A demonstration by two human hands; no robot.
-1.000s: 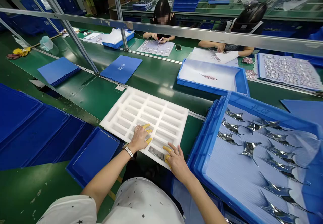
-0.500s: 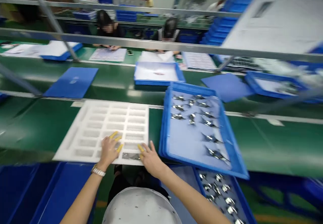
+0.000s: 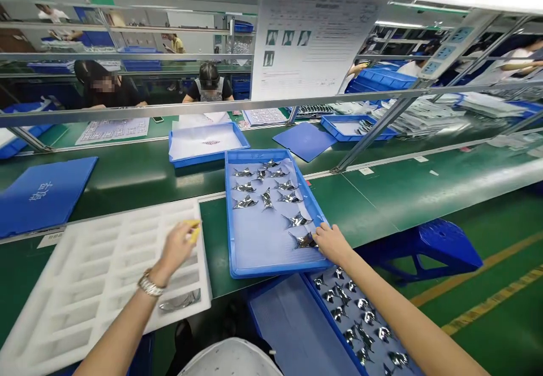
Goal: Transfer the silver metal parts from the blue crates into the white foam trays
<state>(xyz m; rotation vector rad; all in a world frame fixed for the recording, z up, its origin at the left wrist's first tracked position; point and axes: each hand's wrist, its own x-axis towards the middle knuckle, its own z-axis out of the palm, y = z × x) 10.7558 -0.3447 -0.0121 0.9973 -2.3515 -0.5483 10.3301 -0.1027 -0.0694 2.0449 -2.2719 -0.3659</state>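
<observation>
My left hand [image 3: 178, 249], with yellow finger covers, hovers over the right side of a white foam tray [image 3: 203, 277] with rectangular pockets. Its fingers are loosely bent and slightly blurred; I see nothing in them. A curved shiny metal part [image 3: 180, 301] lies in the tray's near right pocket. To the right, my right hand [image 3: 335, 244] reaches over the edge of a blue plastic tray [image 3: 278, 268]. Its fingers close on the right end of a chromed, pointed metal part [image 3: 302, 241]; the fingertips are partly hidden. Several similar parts [image 3: 245, 201] lie farther back on the tray's pale liner.
Below the bench edge, another blue tray [image 3: 314, 285] holds several shiny parts. A blue stool [image 3: 441, 240] stands at right. Metal rails [image 3: 169, 114] and a printed sheet [image 3: 314, 42] are ahead. Two people [image 3: 210, 82] sit across the bench.
My view has swung right. My right hand has left the foam tray and reached the nearest metal part in the blue tray. My left hand has lifted from the foam pockets.
</observation>
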